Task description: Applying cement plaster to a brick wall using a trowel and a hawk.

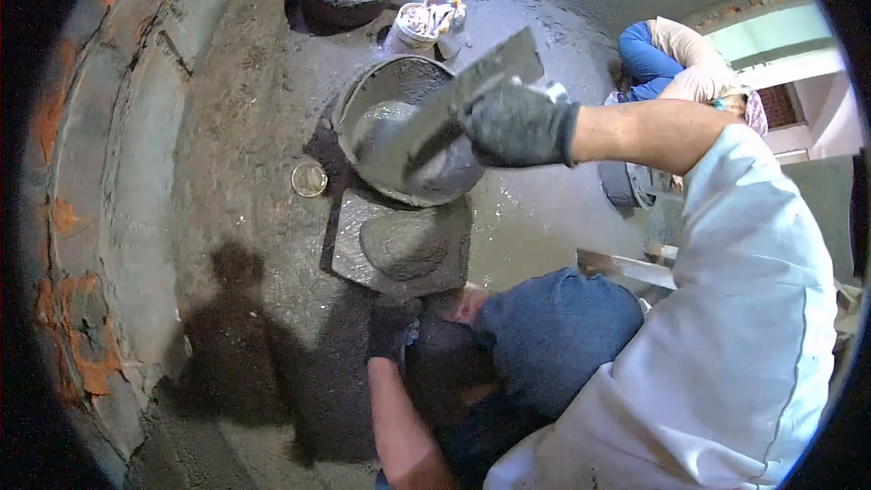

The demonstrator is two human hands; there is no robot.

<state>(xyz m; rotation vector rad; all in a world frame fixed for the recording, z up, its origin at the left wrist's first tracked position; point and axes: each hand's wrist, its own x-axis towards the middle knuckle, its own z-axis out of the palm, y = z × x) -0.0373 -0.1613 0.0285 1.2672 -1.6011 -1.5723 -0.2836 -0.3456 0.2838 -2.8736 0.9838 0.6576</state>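
My right hand [522, 127], in a dark glove, is closed round the handle of a plastering trowel [435, 132]. The trowel's long, mortar-smeared blade slants above a round tub [345, 118] with wet grey mortar [386, 127] inside. My left hand [392, 328], also gloved, is closed at the near edge of a flat, square hawk [349, 240]; its grip is partly hidden. A rounded heap of grey mortar [404, 245] lies on the hawk, just on the near side of the tub.
A second mortar tub [340, 14] with a tool across it stands farther off, near a white bucket [413, 27]. A small round container [309, 180] sits left of the tub. Another person [676, 63] crouches at the far right. A rough brick-and-plaster wall [91, 218] runs along the left.
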